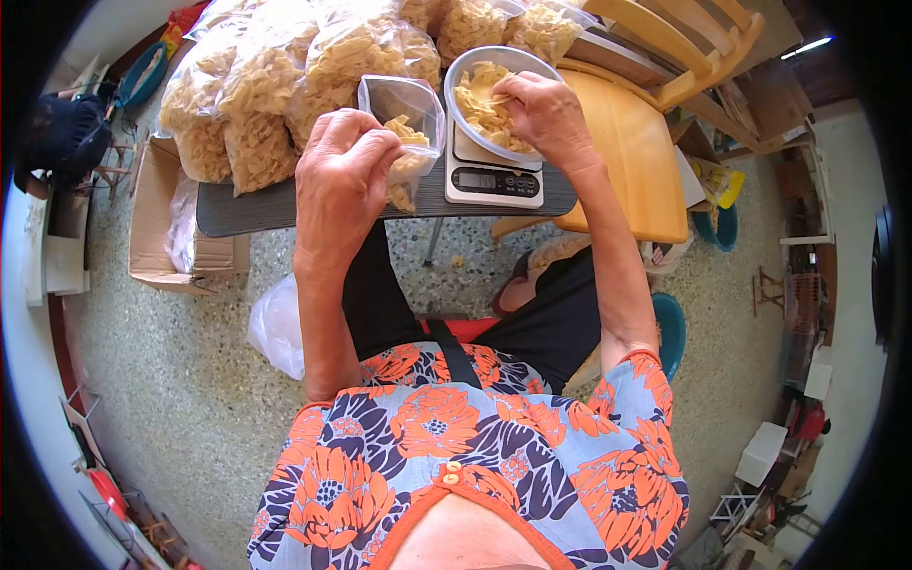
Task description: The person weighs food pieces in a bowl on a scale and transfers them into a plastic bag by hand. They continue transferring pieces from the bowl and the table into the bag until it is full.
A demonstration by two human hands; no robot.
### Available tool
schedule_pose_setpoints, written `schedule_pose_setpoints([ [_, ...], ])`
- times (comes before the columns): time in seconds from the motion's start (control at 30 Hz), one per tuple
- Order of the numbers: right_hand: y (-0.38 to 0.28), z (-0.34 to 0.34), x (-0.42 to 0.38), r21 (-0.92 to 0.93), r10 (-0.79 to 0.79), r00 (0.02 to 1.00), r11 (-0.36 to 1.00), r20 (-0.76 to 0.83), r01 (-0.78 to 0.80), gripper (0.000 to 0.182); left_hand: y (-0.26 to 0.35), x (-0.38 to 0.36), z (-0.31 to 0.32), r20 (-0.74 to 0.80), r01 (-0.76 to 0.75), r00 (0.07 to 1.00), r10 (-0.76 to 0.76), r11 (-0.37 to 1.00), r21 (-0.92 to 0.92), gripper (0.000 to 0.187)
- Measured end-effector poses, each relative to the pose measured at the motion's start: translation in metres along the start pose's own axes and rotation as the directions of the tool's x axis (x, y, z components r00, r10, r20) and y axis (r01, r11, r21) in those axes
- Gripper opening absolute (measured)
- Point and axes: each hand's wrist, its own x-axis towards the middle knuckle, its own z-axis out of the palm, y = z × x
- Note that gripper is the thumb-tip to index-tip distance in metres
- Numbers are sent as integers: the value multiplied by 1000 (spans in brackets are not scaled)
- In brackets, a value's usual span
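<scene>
While the left hand [344, 166] grips the rim of a clear plastic bag [407, 123], fingers curled and pinched on its near edge to keep the mouth open, the right hand [543, 109] reaches into a metal bowl [465, 71], fingertips pressed together on a piece of the pale yellow chips [480, 109] heaped inside. The bag stands just left of the bowl, upright, with a few of the same chips already in its lower part.

The bowl sits on a small digital scale [494, 176], which rests near the front edge of a dark grey worktop [256, 204]. The scale has a display window and a row of buttons, but the digits and any maker's name are too small and blurred to read. No legible writing shows on the bags either.

Behind the bag, a pile of filled bags [266, 85] of chips crowds the back of the worktop; their tops are cut off by the edge of the view. The right hand covers part of the bowl's contents, and the left hand hides the bag's near side. A wooden chair [636, 152] stands just right of the worktop, and a cardboard box [157, 223] sits on the floor to the left, partly tucked under it.
</scene>
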Motion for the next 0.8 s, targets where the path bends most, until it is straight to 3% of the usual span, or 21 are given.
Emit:
schedule_pose_setpoints([
  [0.1,7,-6,-3,136,14,989,991,-145,5,12,1,1,1,9,1,1000,-1,1000,5,11],
  [0.17,8,-11,-4,454,375,927,826,1,-334,16,1,1,4,12,-10,1000,10,1000,3,11],
  [0.2,11,-15,-5,454,376,927,826,-3,-334,16,2,1,4,11,-14,1000,14,1000,2,11],
  [0.27,15,-24,-5,796,490,835,386,251,-466,17,4,2,5,17,-29,999,29,1000,5,11],
  [0.3,15,-26,-6,855,525,783,181,334,-486,10,4,3,6,16,-34,999,34,999,3,11],
  [0.33,14,-27,-8,856,528,782,182,330,-484,10,4,2,7,21,-33,999,33,999,3,11],
  [0.4,11,-29,-9,888,555,730,-36,398,-458,10,5,3,8,24,-34,999,33,999,4,12],
  [0.53,-31,-47,-4,906,547,765,30,339,-422,8,1,2,10,39,-33,999,33,999,14,11],
  [0.6,-59,-55,0,887,442,849,210,289,-412,11,1,1,12,45,-43,998,42,999,13,11],
  [0.67,-76,-48,2,870,348,880,256,323,-421,21,2,2,13,40,-53,998,53,999,12,10],
  [0.8,-101,-21,6,764,351,909,516,224,-387,16,10,3,7,35,-46,998,45,999,25,10],
])
